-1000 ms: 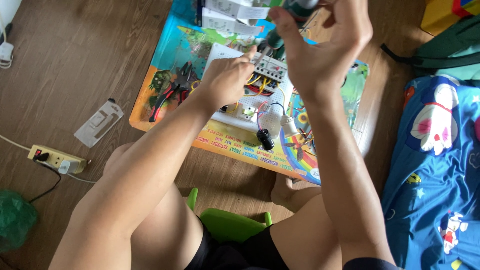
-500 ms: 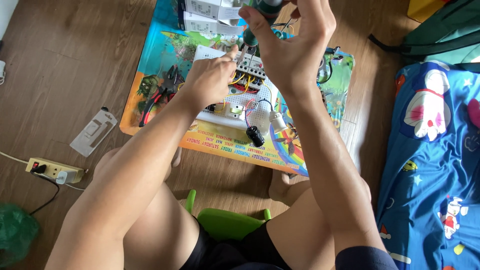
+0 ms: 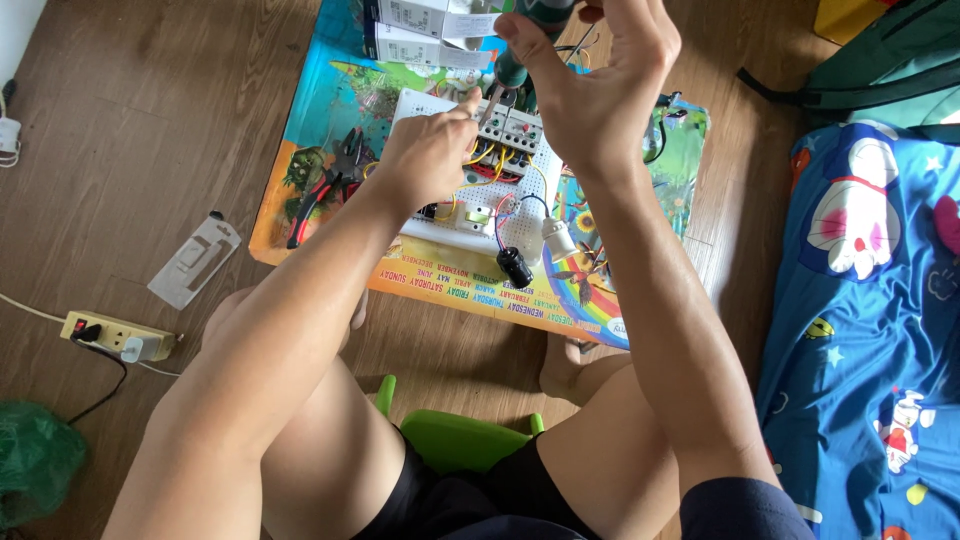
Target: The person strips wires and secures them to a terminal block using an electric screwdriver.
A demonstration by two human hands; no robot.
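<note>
Two hands work: my right grip (image 3: 600,90) wraps a green-handled screwdriver (image 3: 515,62), its top cut off; my left grip (image 3: 425,160) steadies the white wiring board (image 3: 450,235), fingertips hidden.

Bare forearms and bare legs — both hands, left (image 3: 425,160) and right (image 3: 600,95), ungloved, no rings; dark shorts, dark short sleeve at right.

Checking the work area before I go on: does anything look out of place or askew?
Little stands out. A black lamp socket and a white one lie tipped over at the white perforated wiring board's near edge. Red-handled pliers lie loose on the colourful mat.
</note>
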